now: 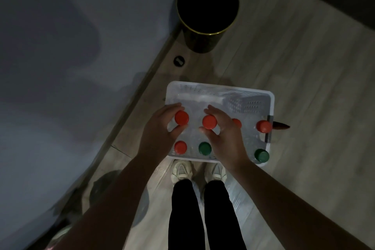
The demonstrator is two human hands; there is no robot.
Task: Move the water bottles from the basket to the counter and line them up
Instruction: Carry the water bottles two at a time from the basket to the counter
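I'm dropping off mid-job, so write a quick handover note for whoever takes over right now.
Left hand pinches the back-left red-capped bottle; right hand pinches the red-capped bottle beside it.
Both are inside the white basket on the floor.
Five other bottles in it: three red caps, two green caps.
Done: nothing seen moved out.
Left: carry all seven to the counter, which is out of view, and line them up.

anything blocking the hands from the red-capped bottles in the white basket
Nothing visible does: the left hand grips one red-capped bottle, the right hand a second red-capped bottle, both inside the white plastic basket.
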